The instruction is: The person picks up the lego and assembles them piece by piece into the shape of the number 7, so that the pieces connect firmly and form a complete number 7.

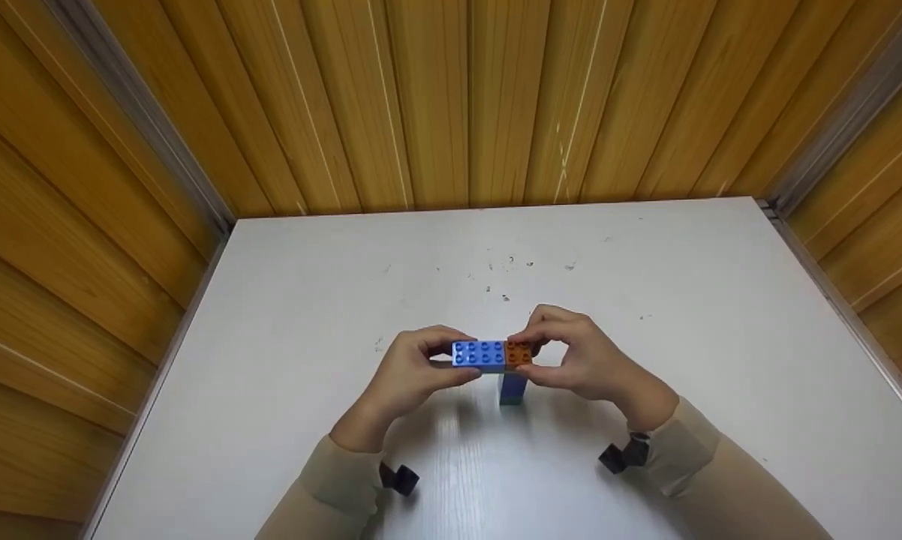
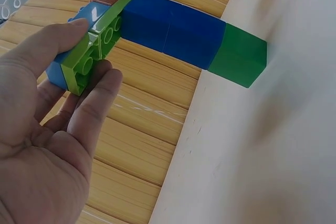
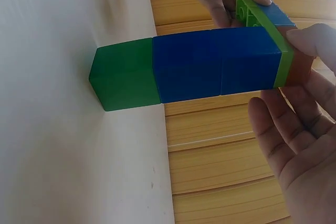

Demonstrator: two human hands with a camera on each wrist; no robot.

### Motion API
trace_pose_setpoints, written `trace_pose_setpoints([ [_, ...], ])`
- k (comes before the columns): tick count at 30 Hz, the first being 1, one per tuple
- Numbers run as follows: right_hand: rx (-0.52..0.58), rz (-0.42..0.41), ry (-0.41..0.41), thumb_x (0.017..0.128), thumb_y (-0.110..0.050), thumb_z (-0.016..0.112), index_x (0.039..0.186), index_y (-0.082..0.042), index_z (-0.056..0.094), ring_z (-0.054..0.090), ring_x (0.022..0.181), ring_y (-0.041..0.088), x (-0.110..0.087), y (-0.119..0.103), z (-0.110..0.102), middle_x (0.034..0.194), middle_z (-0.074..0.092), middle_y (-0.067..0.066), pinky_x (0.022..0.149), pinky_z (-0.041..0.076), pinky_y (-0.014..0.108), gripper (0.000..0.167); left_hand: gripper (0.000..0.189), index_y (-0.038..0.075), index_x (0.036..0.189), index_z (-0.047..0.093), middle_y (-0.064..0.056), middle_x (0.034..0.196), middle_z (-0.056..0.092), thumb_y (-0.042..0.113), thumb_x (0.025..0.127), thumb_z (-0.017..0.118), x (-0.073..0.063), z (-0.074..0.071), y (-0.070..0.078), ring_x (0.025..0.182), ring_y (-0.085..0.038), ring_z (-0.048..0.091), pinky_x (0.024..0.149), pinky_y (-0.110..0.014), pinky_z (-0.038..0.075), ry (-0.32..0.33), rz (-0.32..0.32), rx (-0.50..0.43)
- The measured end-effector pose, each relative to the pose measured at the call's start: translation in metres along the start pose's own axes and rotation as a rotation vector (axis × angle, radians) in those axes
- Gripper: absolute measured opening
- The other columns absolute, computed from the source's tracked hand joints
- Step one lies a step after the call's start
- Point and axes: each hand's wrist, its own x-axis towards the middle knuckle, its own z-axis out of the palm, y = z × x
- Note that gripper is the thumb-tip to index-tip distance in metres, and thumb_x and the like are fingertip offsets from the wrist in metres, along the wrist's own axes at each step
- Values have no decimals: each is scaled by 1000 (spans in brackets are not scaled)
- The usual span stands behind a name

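Note:
A toy-brick tower stands upright on the table: a green brick [image 3: 128,77] at the bottom, two dark blue bricks [image 3: 191,69] above it, then a thin lime-green plate [image 3: 284,69] that juts out to the left. On top of the plate sit an orange-brown brick [image 1: 518,353] and, beside it, a lighter blue brick [image 1: 479,352]. My left hand [image 1: 415,371] pinches the lighter blue brick between thumb and fingers at the overhanging end. Over the column, my right hand [image 1: 587,358] pinches the orange-brown brick. The plate's hollow underside shows in the left wrist view.
The white table [image 1: 308,300] carries small dark scuffs beyond the hands. Wood-panelled walls [image 1: 436,105] rise at the back and both sides. Black wrist devices [image 1: 403,480] hang below each sleeve, close to the tabletop.

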Motion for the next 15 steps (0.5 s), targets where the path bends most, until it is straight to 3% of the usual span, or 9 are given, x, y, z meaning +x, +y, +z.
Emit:
trace_pose_setpoints([
  [6, -16, 45, -30, 89, -2, 94, 126, -14, 86, 73, 98, 11, 1, -4, -2, 101, 70, 3, 87, 67, 26, 40, 38, 9, 127, 83, -13, 128, 80, 9, 91, 95, 0, -5, -1, 114, -23, 77, 96, -32, 70, -32, -15, 3],
  [12, -53, 120, -60, 91, -7, 95, 129, -18, 85, 71, 103, 11, 2, -10, -5, 111, 75, 1, 90, 64, 22, 41, 44, 8, 132, 81, -13, 133, 76, 4, 90, 94, 1, -17, -1, 122, -27, 77, 107, -33, 66, -65, 44, 14],
  [15, -46, 114, -78, 92, -9, 94, 132, -18, 84, 71, 105, 11, 1, -8, -8, 118, 77, 1, 93, 64, 21, 42, 43, 9, 130, 81, -12, 132, 76, 3, 90, 93, 0, -22, -1, 123, -27, 76, 109, -34, 66, -85, 63, 27],
])
